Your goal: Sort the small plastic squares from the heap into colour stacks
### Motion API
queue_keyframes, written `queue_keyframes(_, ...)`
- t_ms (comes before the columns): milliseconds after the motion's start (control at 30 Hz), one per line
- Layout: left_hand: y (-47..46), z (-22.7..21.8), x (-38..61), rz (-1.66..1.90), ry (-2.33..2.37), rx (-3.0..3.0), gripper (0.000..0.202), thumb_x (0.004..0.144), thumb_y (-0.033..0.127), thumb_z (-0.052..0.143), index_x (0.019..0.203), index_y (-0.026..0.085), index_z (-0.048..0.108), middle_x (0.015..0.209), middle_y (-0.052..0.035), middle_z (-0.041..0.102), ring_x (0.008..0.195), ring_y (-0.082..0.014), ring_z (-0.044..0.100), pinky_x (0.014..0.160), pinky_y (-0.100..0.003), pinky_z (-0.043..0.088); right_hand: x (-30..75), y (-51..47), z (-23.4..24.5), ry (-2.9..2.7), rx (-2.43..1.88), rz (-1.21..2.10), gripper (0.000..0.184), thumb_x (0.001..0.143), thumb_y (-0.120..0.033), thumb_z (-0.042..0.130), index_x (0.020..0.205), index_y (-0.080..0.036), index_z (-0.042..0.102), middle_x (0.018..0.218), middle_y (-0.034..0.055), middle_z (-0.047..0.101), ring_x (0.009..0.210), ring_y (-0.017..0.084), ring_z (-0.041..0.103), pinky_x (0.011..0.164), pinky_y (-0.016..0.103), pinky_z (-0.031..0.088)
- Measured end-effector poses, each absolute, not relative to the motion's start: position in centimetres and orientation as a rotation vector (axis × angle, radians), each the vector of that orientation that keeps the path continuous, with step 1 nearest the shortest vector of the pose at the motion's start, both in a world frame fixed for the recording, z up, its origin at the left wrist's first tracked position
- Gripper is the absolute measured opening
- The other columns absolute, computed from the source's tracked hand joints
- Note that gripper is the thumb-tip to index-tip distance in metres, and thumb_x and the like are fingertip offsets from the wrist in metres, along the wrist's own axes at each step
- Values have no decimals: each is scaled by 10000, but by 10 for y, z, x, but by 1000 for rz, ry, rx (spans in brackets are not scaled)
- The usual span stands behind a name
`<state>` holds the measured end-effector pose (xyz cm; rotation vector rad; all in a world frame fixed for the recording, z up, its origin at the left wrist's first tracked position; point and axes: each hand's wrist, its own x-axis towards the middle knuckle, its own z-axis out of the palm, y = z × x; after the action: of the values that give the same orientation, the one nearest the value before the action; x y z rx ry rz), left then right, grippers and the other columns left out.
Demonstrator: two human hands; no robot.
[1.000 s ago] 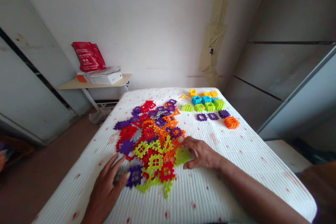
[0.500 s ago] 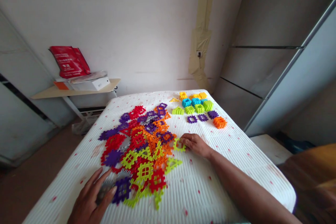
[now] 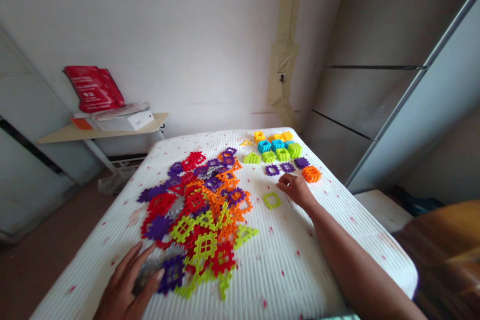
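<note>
Hovering low over the white ribbed cloth (image 3: 300,260), the right hand (image 3: 296,190) has its fingers loosely curled and grips nothing that shows (it is a little blurred). A lime square (image 3: 272,200) lies flat on the cloth just beside it, at the hand's 8 o'clock, apart from the fingertips and apart from everything else.

The big loose pile (image 3: 198,205) of red, orange, purple and lime pieces spreads out at the lime square's 9 o'clock, with a lime triangle (image 3: 245,233) jutting from its near edge.

Three flat purple squares (image 3: 287,167) lie in a row at 11 to 12 o'clock from the right hand, directly between it and the sorted stacks. An orange stack (image 3: 311,174) stands close by at 1 o'clock. Behind the purple row come the lime stacks (image 3: 269,156), then the blue stacks (image 3: 278,144), then the yellow stacks (image 3: 258,136) by the table's far edge.

The left hand (image 3: 127,280) lies flat with its fingers spread at the pile's 7 o'clock corner. It presses on a grey piece (image 3: 146,272), and its fingertips touch a purple square (image 3: 170,275).

Off the table at 10 o'clock, a shelf (image 3: 67,132) carries a white box (image 3: 123,121) and a red bag (image 3: 93,88).
</note>
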<state>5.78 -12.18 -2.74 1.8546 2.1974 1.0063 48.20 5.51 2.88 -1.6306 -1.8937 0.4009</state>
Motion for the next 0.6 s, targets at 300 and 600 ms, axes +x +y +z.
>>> queue_keyframes(300, -122, -27, 57, 991, 2203, 1831, 482, 716, 520, 523, 1140, 298, 581, 1329, -67, 494, 1246, -303, 448, 1022, -487, 397, 447, 15, 40, -2253, -1907, 104, 367, 680, -496, 678, 867, -196, 581, 837, 79, 661, 716, 202, 611, 555, 252, 357)
queue_keyframes(600, -120, -50, 42, 1002, 2158, 1909, 487, 755, 505, 498, 1186, 280, 527, 1362, -89, 449, 1278, -323, 400, 1060, -541, 326, 448, 16, 40, -2197, -1952, 123, 305, 722, -358, 665, 960, -189, 578, 903, 78, 659, 777, 210, 630, 615, 266, 411)
